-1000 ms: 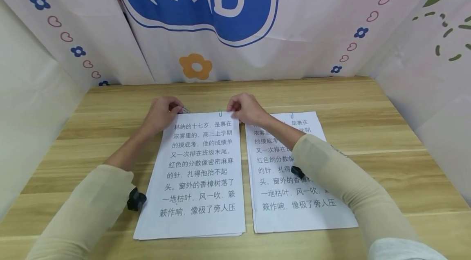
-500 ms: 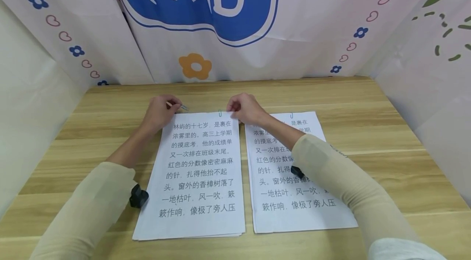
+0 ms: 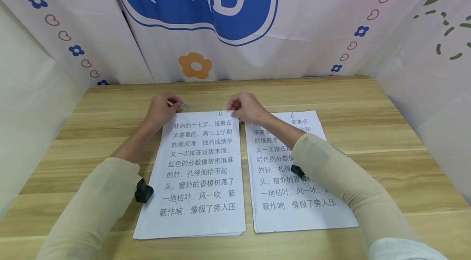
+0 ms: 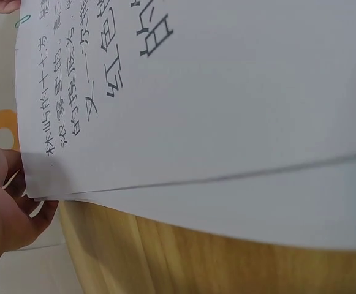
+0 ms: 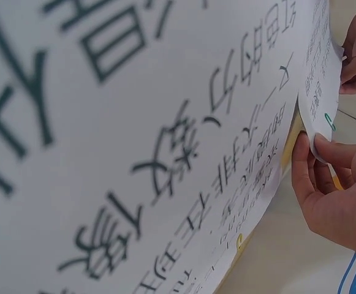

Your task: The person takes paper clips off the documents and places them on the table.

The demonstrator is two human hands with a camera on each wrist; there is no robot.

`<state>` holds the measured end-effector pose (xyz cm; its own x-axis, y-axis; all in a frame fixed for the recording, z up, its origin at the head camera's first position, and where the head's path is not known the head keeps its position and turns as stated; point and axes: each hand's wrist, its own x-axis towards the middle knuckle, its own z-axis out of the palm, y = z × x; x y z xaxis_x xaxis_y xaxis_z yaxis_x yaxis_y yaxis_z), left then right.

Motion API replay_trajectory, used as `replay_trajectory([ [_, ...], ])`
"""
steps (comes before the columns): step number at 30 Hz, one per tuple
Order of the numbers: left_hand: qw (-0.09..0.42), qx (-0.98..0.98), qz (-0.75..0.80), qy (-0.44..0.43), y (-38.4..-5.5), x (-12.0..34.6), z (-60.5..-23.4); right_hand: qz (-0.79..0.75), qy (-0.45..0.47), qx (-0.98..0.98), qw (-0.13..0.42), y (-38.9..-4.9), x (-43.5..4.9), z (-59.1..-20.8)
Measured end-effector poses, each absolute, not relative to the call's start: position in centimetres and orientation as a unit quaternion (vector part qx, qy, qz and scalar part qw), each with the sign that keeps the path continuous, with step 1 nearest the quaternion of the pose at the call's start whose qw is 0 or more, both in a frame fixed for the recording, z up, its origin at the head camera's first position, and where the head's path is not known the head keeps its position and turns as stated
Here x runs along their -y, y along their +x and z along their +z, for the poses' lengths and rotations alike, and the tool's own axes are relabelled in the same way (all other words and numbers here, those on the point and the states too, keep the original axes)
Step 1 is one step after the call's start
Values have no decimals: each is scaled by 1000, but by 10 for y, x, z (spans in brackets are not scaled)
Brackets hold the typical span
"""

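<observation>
At the top left corner of the left paper stack (image 3: 202, 174), my left hand (image 3: 163, 109) pinches a small silvery paper clip (image 3: 185, 105), which pokes out past the fingertips. In the left wrist view, the left hand (image 4: 9, 202) is bent around that corner, its fingertips partly hidden by the sheets. My right hand (image 3: 245, 107) pinches the same stack's top right corner. The right wrist view shows thumb and index finger of the right hand (image 5: 334, 184) on the paper edge. Between the hands, a green paper clip (image 3: 220, 112) sits on the top edge.
A second printed paper stack (image 3: 301, 219) lies just right of the first, partly under my right forearm. It carries a yellow paper clip (image 5: 239, 241) on its top edge. The wooden table (image 3: 390, 170) ends at a printed cloth backdrop (image 3: 294, 59).
My left hand has shifted slightly away from me, and the silvery clip has moved up off the sheet's top edge. The right hand keeps its place on the corner.
</observation>
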<state>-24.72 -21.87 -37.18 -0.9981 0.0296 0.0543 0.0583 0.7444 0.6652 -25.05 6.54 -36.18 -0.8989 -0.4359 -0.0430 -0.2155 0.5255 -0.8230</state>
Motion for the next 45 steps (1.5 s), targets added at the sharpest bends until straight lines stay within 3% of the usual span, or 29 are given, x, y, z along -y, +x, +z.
replay_trajectory([
  [45,-2,919,-390,52,-261,224,-381,-439,-205,-867,120,-251,-64,-361],
])
